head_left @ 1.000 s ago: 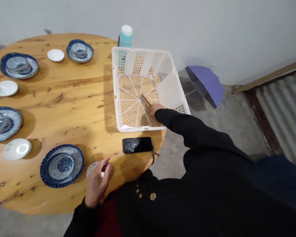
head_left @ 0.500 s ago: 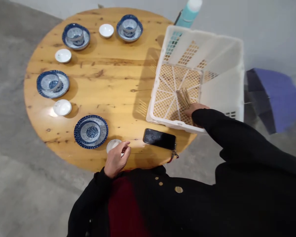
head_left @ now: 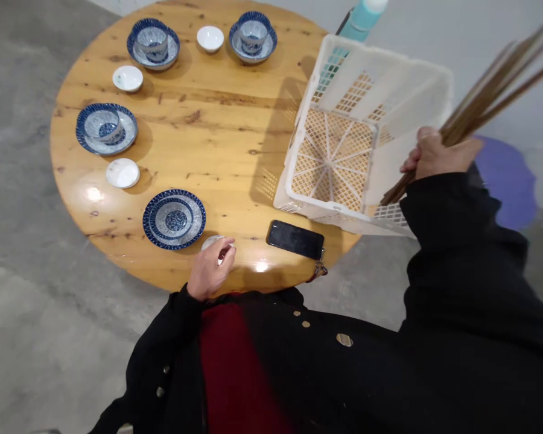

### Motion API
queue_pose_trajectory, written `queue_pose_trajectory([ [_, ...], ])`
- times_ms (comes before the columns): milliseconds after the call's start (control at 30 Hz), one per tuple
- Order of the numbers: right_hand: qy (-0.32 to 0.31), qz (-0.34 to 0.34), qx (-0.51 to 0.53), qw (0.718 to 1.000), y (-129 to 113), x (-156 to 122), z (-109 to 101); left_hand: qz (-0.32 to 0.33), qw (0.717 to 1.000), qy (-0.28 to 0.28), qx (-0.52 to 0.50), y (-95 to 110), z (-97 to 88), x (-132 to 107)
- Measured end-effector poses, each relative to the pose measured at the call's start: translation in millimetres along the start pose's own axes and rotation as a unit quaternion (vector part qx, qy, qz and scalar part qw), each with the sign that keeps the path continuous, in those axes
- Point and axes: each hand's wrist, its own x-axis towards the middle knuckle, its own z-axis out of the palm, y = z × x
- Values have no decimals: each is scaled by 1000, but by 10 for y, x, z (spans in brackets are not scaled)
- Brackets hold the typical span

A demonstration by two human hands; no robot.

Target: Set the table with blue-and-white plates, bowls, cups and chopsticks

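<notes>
My right hand is closed around a bundle of thin brown chopsticks, raised over the right side of the white plastic basket. The sticks slant, their upper ends fanning out to the upper right. My left hand hovers at the table's near edge, fingers loosely curved with a gap between thumb and forefinger. It partly covers a small white bowl; whether it touches the bowl I cannot tell. Just left of that lies a blue-patterned plate with a dish stacked on it.
Around the round wooden table stand more blue-patterned plates with bowls and small white bowls. A black phone lies before the basket. Behind it is a turquoise bottle; a purple umbrella is at the right.
My right hand has lifted the chopsticks from inside the basket, up and to the right. My left hand has stayed by the small white bowl. The whole view has shifted slightly.
</notes>
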Motion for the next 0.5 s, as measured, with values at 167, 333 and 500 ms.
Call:
queue_pose_trajectory([
  [167, 199, -24, 224, 954, -1052, -909, 414, 69, 998, -7, 6, 84, -32, 78],
  [333, 84, 50, 296, 950, -1483, -1889, 1448, 184, 979, -80, 16, 192, 178, 268],
  [500, 71, 82, 314, 943, -1497, -2180, 2090, 184, 974, -129, 0, 80, 325, 555],
])
